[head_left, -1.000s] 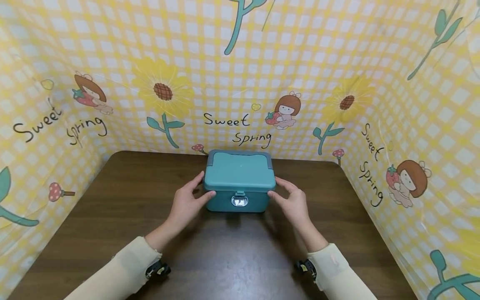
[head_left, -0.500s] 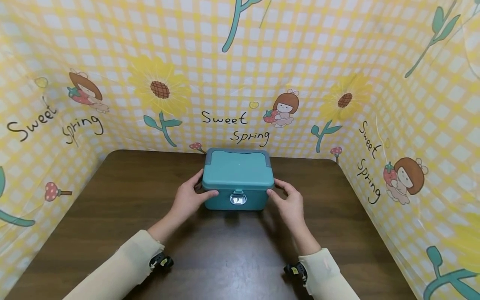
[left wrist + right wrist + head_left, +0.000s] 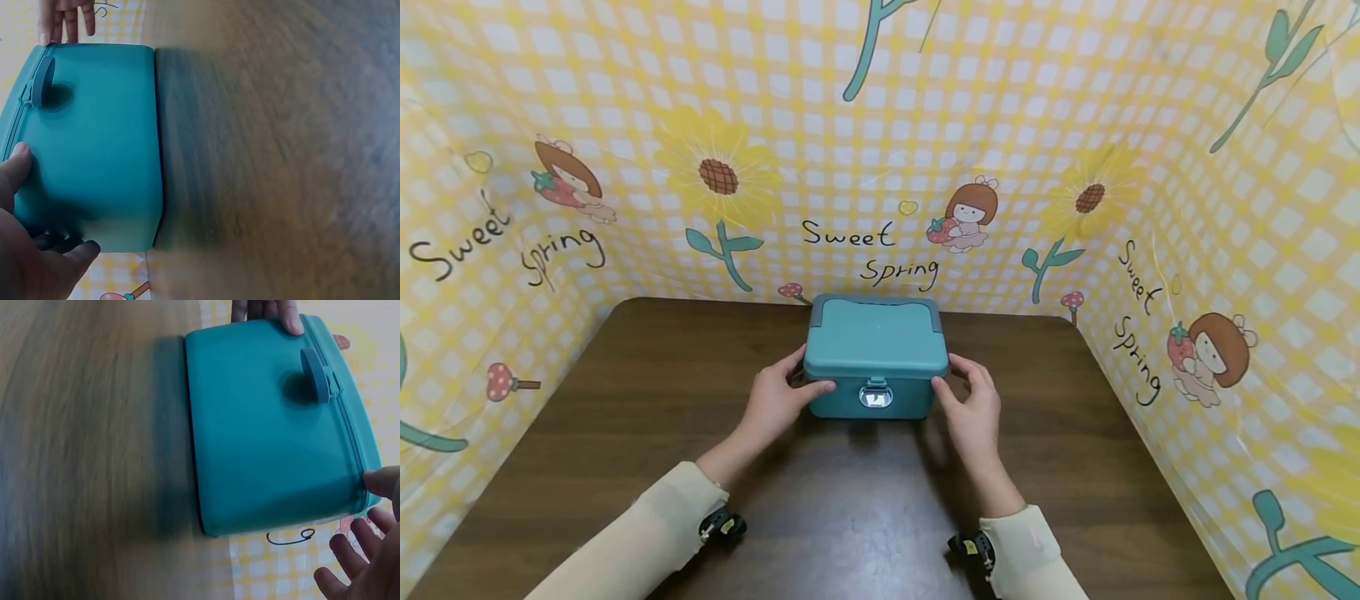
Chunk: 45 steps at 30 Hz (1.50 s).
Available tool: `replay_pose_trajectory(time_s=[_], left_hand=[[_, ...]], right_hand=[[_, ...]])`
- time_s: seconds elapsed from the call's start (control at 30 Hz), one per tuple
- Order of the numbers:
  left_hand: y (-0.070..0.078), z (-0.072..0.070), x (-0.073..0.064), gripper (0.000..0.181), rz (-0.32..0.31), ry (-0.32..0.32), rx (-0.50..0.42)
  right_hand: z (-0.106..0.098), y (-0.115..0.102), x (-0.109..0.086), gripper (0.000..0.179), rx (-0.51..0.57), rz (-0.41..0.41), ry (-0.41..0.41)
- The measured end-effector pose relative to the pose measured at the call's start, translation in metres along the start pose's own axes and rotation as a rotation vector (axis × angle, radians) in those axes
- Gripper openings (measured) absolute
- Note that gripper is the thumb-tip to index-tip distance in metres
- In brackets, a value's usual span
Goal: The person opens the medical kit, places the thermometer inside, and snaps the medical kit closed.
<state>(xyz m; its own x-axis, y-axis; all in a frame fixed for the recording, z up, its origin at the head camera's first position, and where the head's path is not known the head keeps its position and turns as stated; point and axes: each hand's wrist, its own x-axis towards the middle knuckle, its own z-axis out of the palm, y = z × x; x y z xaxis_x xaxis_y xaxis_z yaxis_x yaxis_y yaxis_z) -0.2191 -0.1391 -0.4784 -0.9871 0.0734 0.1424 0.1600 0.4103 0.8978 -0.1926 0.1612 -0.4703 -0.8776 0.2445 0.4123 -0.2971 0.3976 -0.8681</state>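
A teal storage box stands closed near the table's back edge, its silver oval latch facing the person. My left hand holds its left side, thumb on the front just below the lid. In the left wrist view the left fingers lie along that side. At the right front corner, the thumb of my right hand touches the lid seam. The other right fingers are spread loosely beside the box, most of them clear of it. The box's inside is hidden by its lid.
A dark wooden table carries the box. Yellow checked cloth with flowers and lettering rises behind and along both sides. A black wrist camera sits at the left cuff, another at the right.
My right wrist and forearm have swung inward to the left, while the right thumb stays at the corner. The left hand has hardly moved, and the box keeps its place.
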Motion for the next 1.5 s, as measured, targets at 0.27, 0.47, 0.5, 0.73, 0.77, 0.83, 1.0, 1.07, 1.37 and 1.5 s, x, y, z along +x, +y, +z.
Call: replay_pose_trajectory(time_s=[0.27,0.47,0.5,0.73,0.77,0.83,1.0,1.07,1.37,1.5], left_hand=[[-0.003,0.003,-0.001,0.090,0.007,0.021,0.010],[-0.001,0.006,-0.003,0.086,0.020,0.040,0.035],[0.000,0.006,-0.003,0.086,0.021,0.042,0.038],[0.003,0.007,-0.004,0.086,0.013,0.042,0.050],[0.003,0.007,-0.004,0.086,0.013,0.042,0.053],[0.004,0.007,-0.003,0.086,0.009,0.045,0.059],[0.005,0.009,-0.002,0.086,-0.004,0.051,0.068],[0.005,0.009,-0.003,0.086,-0.004,0.052,0.067],[0.008,0.008,-0.005,0.084,0.006,0.057,0.062],[0.007,0.009,-0.005,0.082,0.007,0.056,0.059]], right_hand=[[0.015,-0.011,-0.012,0.038,-0.029,-0.050,0.147],[0.029,-0.018,-0.023,0.041,-0.010,-0.050,0.220],[0.032,-0.019,-0.026,0.041,-0.007,-0.047,0.227],[0.057,-0.022,-0.048,0.046,0.040,-0.017,0.284],[0.060,-0.023,-0.051,0.047,0.049,-0.016,0.289],[0.067,-0.025,-0.056,0.049,0.061,-0.004,0.289],[0.083,-0.027,-0.067,0.056,0.086,0.094,0.251],[0.090,-0.028,-0.070,0.059,0.095,0.136,0.250],[0.114,-0.030,-0.073,0.066,0.154,0.253,0.308],[0.121,-0.029,-0.071,0.065,0.172,0.279,0.345]])
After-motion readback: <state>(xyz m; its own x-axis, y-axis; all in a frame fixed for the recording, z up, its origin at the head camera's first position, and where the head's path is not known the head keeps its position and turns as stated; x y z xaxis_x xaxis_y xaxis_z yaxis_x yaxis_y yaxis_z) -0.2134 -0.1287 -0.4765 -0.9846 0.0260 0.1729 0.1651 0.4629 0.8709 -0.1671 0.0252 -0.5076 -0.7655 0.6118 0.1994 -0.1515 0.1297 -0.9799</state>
